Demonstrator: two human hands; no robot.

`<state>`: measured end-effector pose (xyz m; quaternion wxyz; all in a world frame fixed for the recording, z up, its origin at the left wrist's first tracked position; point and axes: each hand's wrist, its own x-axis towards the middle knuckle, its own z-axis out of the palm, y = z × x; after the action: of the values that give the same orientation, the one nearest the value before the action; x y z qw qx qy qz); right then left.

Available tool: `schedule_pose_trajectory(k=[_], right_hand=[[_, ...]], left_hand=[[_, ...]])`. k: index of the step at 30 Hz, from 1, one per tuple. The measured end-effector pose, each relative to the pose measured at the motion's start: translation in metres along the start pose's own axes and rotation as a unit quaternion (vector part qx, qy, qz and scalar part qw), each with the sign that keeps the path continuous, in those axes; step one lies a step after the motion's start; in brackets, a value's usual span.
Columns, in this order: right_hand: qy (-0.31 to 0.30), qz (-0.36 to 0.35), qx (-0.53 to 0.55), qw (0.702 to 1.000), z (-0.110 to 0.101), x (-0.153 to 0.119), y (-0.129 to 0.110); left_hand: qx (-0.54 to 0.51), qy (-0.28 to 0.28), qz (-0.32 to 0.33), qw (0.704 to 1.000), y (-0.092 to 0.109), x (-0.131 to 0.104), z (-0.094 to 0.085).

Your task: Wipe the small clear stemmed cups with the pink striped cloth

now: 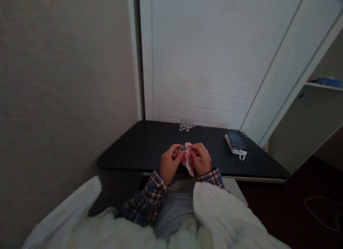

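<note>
Left hand (169, 164) and right hand (201, 159), fingers of both pinching 1 pink cloth (189, 164); cloth sits between the 2 hands, over near edge of dark table (150, 149); its loose end hangs toward the body, long axis roughly front to back; neither hand clearly nearer; clear pieces (187, 125) lie beyond, toward white panel (187, 55).
</note>
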<state>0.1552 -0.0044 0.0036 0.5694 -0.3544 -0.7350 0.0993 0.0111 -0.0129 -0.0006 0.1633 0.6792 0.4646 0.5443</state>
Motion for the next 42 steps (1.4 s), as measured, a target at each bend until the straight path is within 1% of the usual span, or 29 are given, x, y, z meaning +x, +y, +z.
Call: schedule_pose_trajectory(k=[5,13,21,25,31,38,42], right_hand=[[0.024,0.004,-0.009,1.0,0.0007,0.0001,-0.0011],[-0.007,-0.019,-0.039,0.999,0.0012,-0.0005,0.0003],[-0.006,-0.03,-0.041,0.999,-0.0004,-0.0001,-0.0006],[-0.018,-0.03,-0.029,0.999,-0.0012,0.0003,-0.0032],[-0.021,-0.003,-0.013,1.0,-0.0012,0.0008,-0.0039],[-0.019,-0.012,-0.045,0.999,0.001,-0.0007,0.0031],[-0.005,-0.009,-0.069,0.998,0.0017,-0.0018,0.005]], left_hand=[[0.008,-0.005,0.033,0.999,-0.0001,0.0013,-0.0003],[0.017,-0.014,0.026,0.999,-0.0002,0.0014,0.002],[0.026,-0.007,0.055,0.998,-0.0006,0.0029,0.0015],[0.022,-0.002,0.053,0.998,-0.0008,0.0025,0.0007],[0.018,0.004,0.046,0.999,0.0004,0.0013,-0.001],[0.013,0.005,0.052,0.999,0.0004,0.0019,-0.0012],[-0.001,0.002,0.037,0.999,0.0007,0.0019,0.0002]])
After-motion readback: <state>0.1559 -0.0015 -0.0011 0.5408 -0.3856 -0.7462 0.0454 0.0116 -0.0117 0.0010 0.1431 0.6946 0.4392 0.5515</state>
